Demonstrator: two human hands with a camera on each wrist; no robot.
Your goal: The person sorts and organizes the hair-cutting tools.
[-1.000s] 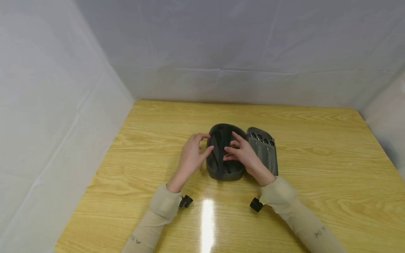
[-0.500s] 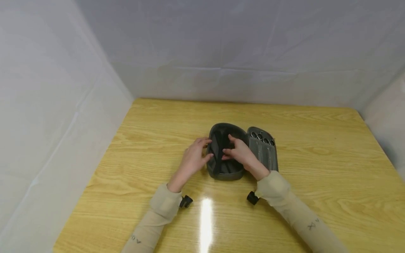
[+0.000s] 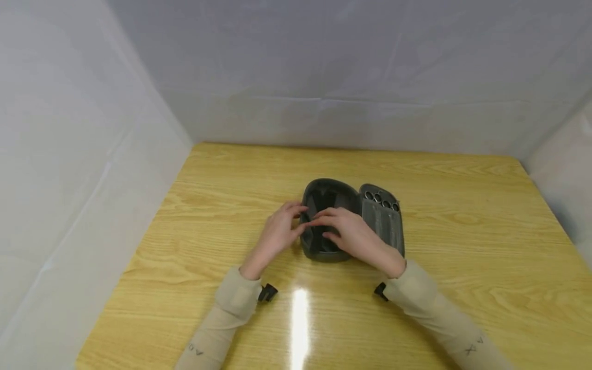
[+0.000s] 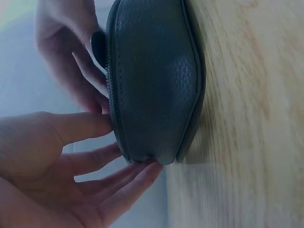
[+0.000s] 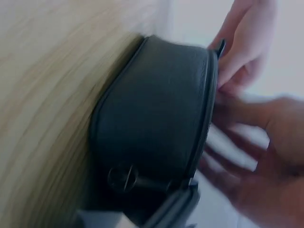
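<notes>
One open case (image 3: 329, 222) lies mid-tabletop (image 3: 462, 267), right between your hands. Your left hand (image 3: 276, 234) touches its left rim with relaxed, near-straight fingers, gripping nothing. Your right hand (image 3: 353, 236) lies over the open half, fingers stretched flat, holding nothing. The lid (image 3: 383, 218) holds four metal rings (image 3: 382, 200) in a row.

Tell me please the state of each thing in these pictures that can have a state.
Case: unzipped, lying open on the table.
Lid half: folded out to the right, metal tools in its loops.
Left hand: fingers relaxed, touching the case's left rim.
Right hand: fingers extended over the open half.
</notes>
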